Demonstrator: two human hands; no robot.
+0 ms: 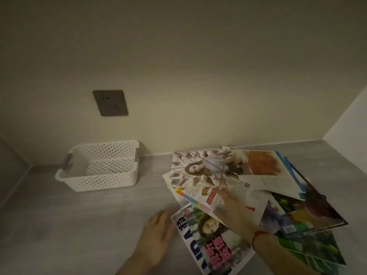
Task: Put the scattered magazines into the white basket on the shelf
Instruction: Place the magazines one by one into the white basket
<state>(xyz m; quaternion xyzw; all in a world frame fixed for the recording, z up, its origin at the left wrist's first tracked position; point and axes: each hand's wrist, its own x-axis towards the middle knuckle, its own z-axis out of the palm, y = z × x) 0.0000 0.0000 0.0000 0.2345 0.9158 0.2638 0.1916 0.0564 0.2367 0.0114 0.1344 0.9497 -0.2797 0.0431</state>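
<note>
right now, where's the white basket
In the head view, the white basket sits left of centre on the grey shelf, below the wall socket, apart from the scattered magazines to its right.

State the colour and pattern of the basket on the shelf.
White basket, its walls dotted with small holes; seen in the head view.

The glossy portrait-cover magazine (208,241) at lower centre shows a large dark A and unreadable pink Chinese characters. The pale hands-cover magazine (198,167) above it bears a QR code.
</note>
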